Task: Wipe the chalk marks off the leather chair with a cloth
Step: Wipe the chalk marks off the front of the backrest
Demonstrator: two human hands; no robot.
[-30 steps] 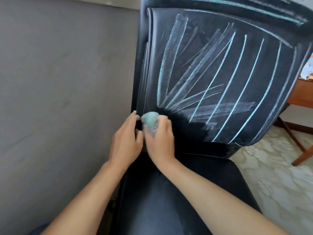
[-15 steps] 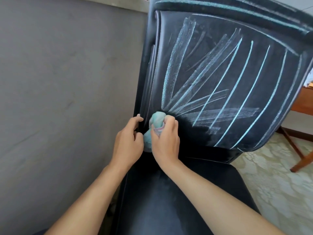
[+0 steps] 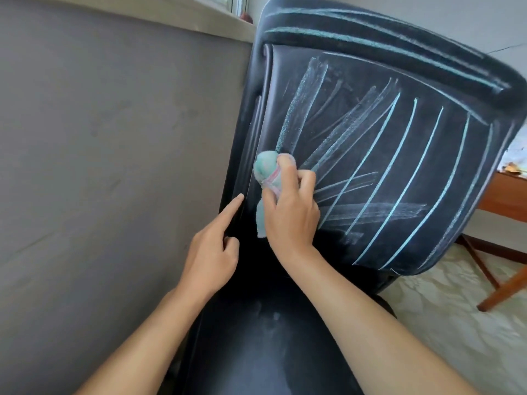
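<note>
A black leather chair (image 3: 356, 81) fills the middle of the head view, its backrest crossed by many pale blue chalk marks (image 3: 399, 155). My right hand (image 3: 291, 212) grips a bunched cloth (image 3: 266, 169), pale green with pink edging, and presses it against the lower left of the backrest. My left hand (image 3: 212, 252) rests at the backrest's left edge, its index finger stretched out along the frame and the other fingers curled; it holds nothing. The patch of backrest under and below my right hand looks dark and free of chalk.
A grey upholstered surface (image 3: 114, 166) stands close on the left of the chair. A wooden table (image 3: 502, 201) with slanted legs stands at the right edge. Pale patterned flooring (image 3: 456, 323) lies at the lower right. The seat (image 3: 271, 337) shows faint chalk dust.
My right hand has carried the cloth upward along the left of the backrest. My left hand has opened from its hold on the chair edge, index finger now pointing up.
</note>
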